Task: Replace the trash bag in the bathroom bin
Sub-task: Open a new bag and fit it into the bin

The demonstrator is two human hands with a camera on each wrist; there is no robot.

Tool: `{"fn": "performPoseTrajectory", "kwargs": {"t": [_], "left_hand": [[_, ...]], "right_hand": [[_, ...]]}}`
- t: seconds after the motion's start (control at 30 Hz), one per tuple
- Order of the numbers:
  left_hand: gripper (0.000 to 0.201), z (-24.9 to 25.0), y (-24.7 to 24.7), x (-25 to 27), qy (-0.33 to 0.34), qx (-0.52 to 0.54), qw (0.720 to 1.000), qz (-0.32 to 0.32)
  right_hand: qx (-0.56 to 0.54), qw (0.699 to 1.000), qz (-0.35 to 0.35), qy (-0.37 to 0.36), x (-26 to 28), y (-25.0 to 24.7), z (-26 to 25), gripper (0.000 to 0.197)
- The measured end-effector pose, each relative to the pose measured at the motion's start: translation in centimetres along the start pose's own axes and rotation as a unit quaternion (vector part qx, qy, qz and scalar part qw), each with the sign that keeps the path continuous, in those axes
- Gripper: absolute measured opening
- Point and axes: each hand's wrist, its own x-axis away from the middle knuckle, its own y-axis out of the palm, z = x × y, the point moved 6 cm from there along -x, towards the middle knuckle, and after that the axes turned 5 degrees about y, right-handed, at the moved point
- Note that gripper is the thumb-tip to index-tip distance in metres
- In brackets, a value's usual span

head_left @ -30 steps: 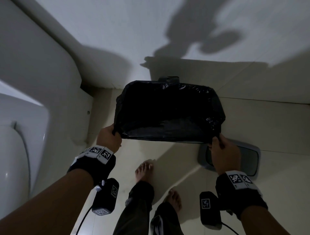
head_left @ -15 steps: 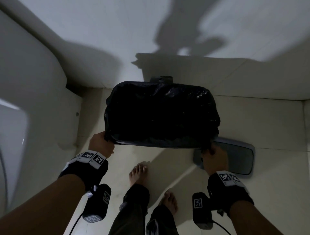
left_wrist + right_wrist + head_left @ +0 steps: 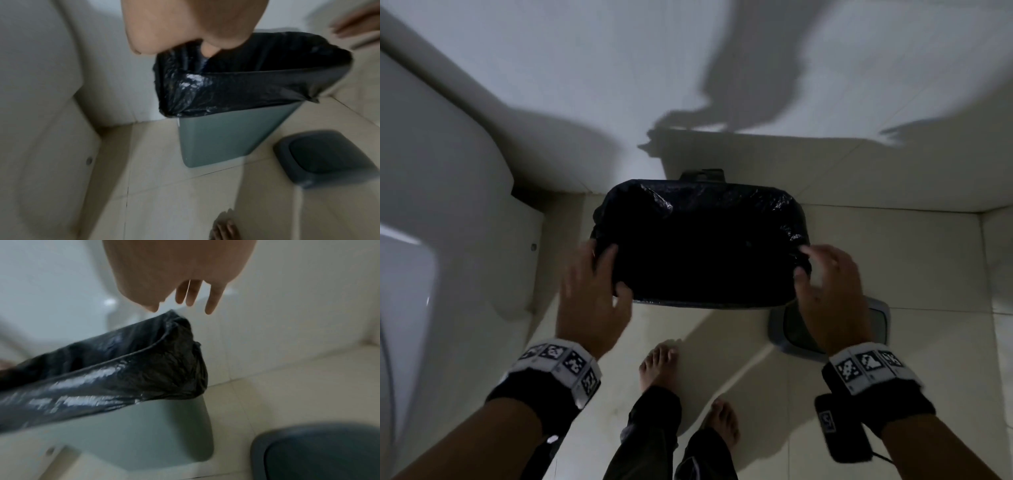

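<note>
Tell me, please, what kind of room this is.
Most likely a bathroom. A white toilet stands at the left on a pale tiled floor, and a small green bin lined with a black trash bag sits by the wall, its lid on the floor.

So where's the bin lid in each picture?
Head: the lid lies on the floor at right, partly behind the right hand.
Left wrist: lid at lower right.
Right wrist: lid in the bottom right corner.
Shared landmark: the bin with the black bag, left of the lid.
</note>
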Motion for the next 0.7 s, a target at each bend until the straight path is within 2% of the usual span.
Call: {"fn": "performPoseTrajectory", "kwargs": {"t": [0.03,0.07,0.13,0.2,0.3,0.4,0.43,0.5,0.6,0.7], "left_hand": [[0.053,0.7,0.6,-0.1,0.036,-0.052,0.997,-0.037],[0.052,1.0,1.3,-0.1,0.038,-0.087,0.992,-0.084],[0.055,0.9,2.0,-0.1,0.000,-0.115,0.981,-0.154],[0.054,0.9,2.1,-0.3,-0.022,-0.127,0.974,-0.186],[0.048,1.3,1.7,-0.6,-0.007,-0.164,0.969,-0.186],[0.046,2.9,1.7,-0.8,0.101,-0.200,0.961,-0.162],[0.045,3.7,1.8,-1.0,0.137,-0.188,0.960,-0.155],[0.053,5.1,2.2,-1.8,0.168,-0.123,0.964,-0.163],[0.055,5.7,3.6,-3.0,0.148,-0.075,0.962,-0.216],[0.051,5.2,4.8,-3.4,0.104,-0.070,0.950,-0.287]], "right_hand": [[0.063,0.996,-0.037,-0.053,0.1,0.5,-0.8,0.035],[0.122,0.986,-0.068,-0.089,0.2,1.0,-1.1,0.033],[0.218,0.965,-0.097,-0.110,0.3,1.2,-1.1,0.031],[0.276,0.946,-0.109,-0.128,0.0,1.0,-1.8,0.032],[0.322,0.925,-0.141,-0.145,-1.4,1.2,-4.8,0.034],[0.335,0.893,-0.235,-0.184,-2.8,3.5,-8.7,0.031],[0.325,0.883,-0.273,-0.201,-3.3,4.6,-9.9,0.032],[0.293,0.872,-0.335,-0.205,-4.3,6.9,-11.6,0.036],[0.271,0.862,-0.402,-0.148,-6.1,10.8,-11.7,0.029],[0.274,0.855,-0.424,-0.119,-7.7,14.1,-10.8,0.026]]}}
